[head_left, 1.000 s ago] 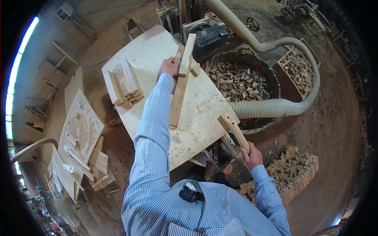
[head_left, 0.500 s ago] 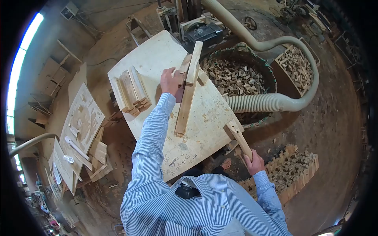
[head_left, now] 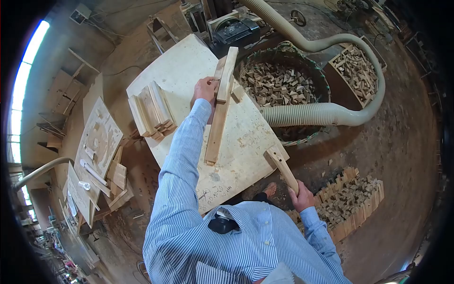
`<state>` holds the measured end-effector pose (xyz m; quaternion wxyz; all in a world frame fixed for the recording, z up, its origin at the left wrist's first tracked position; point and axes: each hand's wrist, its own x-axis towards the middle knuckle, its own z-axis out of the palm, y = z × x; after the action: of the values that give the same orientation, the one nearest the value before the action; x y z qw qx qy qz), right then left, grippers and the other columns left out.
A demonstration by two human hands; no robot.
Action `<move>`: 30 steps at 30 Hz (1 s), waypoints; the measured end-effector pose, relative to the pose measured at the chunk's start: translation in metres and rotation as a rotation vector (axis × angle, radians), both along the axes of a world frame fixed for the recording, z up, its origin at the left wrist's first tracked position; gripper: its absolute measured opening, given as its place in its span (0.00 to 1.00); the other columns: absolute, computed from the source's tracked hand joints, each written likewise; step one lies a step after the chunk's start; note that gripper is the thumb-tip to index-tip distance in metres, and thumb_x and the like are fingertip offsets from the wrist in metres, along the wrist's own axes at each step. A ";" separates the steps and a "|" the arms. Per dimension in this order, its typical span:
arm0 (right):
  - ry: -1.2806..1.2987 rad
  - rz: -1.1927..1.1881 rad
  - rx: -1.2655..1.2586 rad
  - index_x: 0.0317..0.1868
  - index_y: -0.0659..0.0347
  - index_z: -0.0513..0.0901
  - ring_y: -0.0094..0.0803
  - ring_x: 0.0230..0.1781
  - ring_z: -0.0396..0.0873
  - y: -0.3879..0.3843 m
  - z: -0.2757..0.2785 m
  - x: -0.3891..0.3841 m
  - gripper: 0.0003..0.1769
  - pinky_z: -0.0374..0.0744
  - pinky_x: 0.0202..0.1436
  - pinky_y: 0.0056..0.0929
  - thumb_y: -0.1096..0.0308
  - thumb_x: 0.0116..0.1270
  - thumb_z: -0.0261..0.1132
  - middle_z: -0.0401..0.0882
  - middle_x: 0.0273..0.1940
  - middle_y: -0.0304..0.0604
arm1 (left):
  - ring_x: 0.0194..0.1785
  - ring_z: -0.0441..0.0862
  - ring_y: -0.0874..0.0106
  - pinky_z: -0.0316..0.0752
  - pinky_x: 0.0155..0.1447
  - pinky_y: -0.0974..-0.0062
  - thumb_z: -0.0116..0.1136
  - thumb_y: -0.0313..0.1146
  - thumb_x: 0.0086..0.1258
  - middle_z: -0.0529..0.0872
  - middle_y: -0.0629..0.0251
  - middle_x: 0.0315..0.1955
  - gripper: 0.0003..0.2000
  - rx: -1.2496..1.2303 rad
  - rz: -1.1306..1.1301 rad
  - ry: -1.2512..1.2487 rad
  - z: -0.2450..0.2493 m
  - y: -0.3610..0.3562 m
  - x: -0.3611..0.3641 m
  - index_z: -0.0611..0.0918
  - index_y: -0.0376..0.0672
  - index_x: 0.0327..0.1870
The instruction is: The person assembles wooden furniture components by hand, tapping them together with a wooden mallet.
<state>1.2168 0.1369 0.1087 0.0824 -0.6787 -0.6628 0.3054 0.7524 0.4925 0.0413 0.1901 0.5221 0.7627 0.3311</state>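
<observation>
Right hand wrapped round pale rounded wooden bar with dark holes, bar's far end at near right corner of pale plywood tabletop; left hand, fingers bent, at small brown wooden block beside long tan wooden strip; can't tell if gripping it; stacked pale wooden slats on tabletop, left of that hand.

Blue-and-white striped shirt, pale tan wooden handle
</observation>
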 end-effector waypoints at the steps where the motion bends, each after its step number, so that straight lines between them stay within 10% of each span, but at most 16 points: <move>1: 0.003 0.002 0.005 0.66 0.60 0.78 0.59 0.50 0.88 -0.001 -0.001 0.000 0.27 0.86 0.52 0.50 0.54 0.73 0.69 0.88 0.52 0.62 | 0.45 0.91 0.60 0.84 0.54 0.62 0.73 0.41 0.69 0.93 0.52 0.41 0.16 -0.002 -0.001 -0.001 -0.005 0.007 -0.001 0.93 0.44 0.52; 30: 0.122 0.034 0.162 0.67 0.62 0.77 0.62 0.48 0.88 -0.004 -0.083 0.002 0.26 0.85 0.50 0.51 0.57 0.75 0.68 0.88 0.48 0.64 | 0.48 0.91 0.64 0.83 0.57 0.65 0.72 0.42 0.71 0.95 0.58 0.45 0.13 0.058 0.078 -0.047 0.024 0.016 0.013 0.93 0.45 0.50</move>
<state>1.2187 0.1333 0.0255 0.1720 -0.6386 -0.6905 0.2929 0.7657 0.5089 0.0649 0.1797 0.4891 0.7678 0.3727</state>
